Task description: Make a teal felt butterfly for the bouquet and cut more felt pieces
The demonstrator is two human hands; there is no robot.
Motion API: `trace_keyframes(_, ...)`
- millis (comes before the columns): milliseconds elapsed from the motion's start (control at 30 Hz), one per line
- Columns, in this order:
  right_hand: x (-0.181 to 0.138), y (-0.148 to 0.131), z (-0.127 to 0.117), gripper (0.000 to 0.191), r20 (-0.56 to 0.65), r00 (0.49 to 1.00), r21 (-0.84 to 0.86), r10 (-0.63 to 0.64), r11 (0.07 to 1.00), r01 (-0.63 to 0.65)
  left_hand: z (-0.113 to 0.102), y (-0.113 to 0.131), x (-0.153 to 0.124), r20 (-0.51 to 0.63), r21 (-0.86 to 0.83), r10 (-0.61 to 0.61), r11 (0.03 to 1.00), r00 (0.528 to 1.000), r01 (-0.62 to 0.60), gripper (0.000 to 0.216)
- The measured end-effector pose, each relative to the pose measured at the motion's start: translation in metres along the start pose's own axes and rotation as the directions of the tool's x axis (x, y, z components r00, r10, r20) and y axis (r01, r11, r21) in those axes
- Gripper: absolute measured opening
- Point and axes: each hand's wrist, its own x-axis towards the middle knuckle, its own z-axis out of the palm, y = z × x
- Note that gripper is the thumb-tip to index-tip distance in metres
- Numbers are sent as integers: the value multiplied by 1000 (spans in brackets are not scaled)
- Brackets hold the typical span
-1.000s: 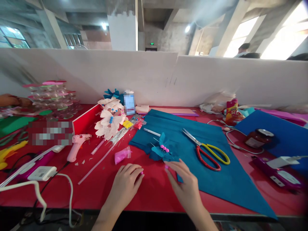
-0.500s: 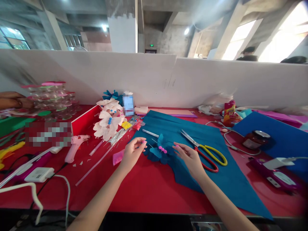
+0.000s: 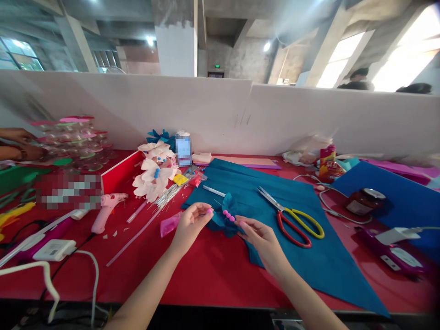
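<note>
A teal fabric flower (image 3: 220,223) with several pink beads (image 3: 228,216) in its middle is between my hands, above the teal cloth (image 3: 302,201). My right hand (image 3: 263,238) pinches the flower's right edge with thumb and index finger. At the flower's left side, my left hand (image 3: 190,227) has its thumb and index finger pressed together; what is between them, if anything, is too small to make out. Thin wire shows near the upper petal. Scissors (image 3: 280,208) with one red and one yellow handle lie partly spread on the cloth, right of my right hand.
Left are a pink glue gun (image 3: 107,211), a pink packet (image 3: 171,224), metal wires (image 3: 168,195) and pale flowers (image 3: 154,176). A phone (image 3: 184,150) stands behind. Right are a dark jar (image 3: 366,201) and a purple power strip (image 3: 388,252). Another person's hand (image 3: 30,149) is far left.
My right hand has come left and slightly down, to the flower's edge. The flower has shifted a little left. My left hand has moved slightly right and down.
</note>
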Motion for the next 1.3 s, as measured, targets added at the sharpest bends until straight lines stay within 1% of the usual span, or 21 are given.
trace_keyframes(133,-1,-3,11,34,34,999,13,-38,999,38,1,2,4,2,100,96,990,995,-96,20)
trace_keyframes(233,-3,-4,24,34,62,997,3,-46,999,46,-2,7,6,25,204,197,959,980,-198,15)
trace_keyframes(300,-8,-5,34,34,93,995,3,-44,999,43,-6,8,8,21,258,250,934,968,-247,14)
trace_keyframes(367,-14,-7,40,35,125,992,-17,-36,999,39,-13,7,13,-19,291,285,919,958,-267,15)
trace_keyframes(433,-16,-13,42,37,140,989,-78,-38,996,50,-20,3,19,-86,309,303,914,949,-264,15)
trace_keyframes(500,-9,-24,36,39,113,991,-156,-76,983,93,-28,-2,26,-151,310,306,917,940,-249,17)
trace_keyframes(600,22,-41,24,38,4,979,-254,-206,946,200,-36,-7,38,-186,299,287,927,940,-224,24)
trace_keyframes(667,51,-49,18,37,-12,961,-313,-276,914,259,-40,-8,46,-163,306,274,927,948,-215,28)
trace_keyframes(700,66,-50,17,37,12,953,-332,-304,898,290,-41,-8,51,-133,316,268,924,954,-215,28)
trace_keyframes(800,102,-47,19,35,156,919,-367,-363,842,395,-45,-5,60,19,357,231,907,973,-222,26)
trace_keyframes(867,116,-40,23,31,241,892,-388,-384,804,451,-46,-4,64,112,392,187,894,976,-216,27)
trace_keyframes(967,125,-29,29,26,296,874,-404,-387,778,481,-46,-4,65,178,444,142,871,974,-209,25)
trace_keyframes(1067,128,-17,31,28,308,875,-407,-374,780,476,-46,-6,63,215,483,120,849,969,-212,24)
trace_keyframes(1200,128,-6,32,29,320,874,-411,-367,777,477,-47,-10,62,244,515,94,831,965,-211,23)
trace_keyframes(1300,128,-3,32,28,316,872,-417,-373,771,481,-48,-13,63,252,530,84,822,964,-210,23)
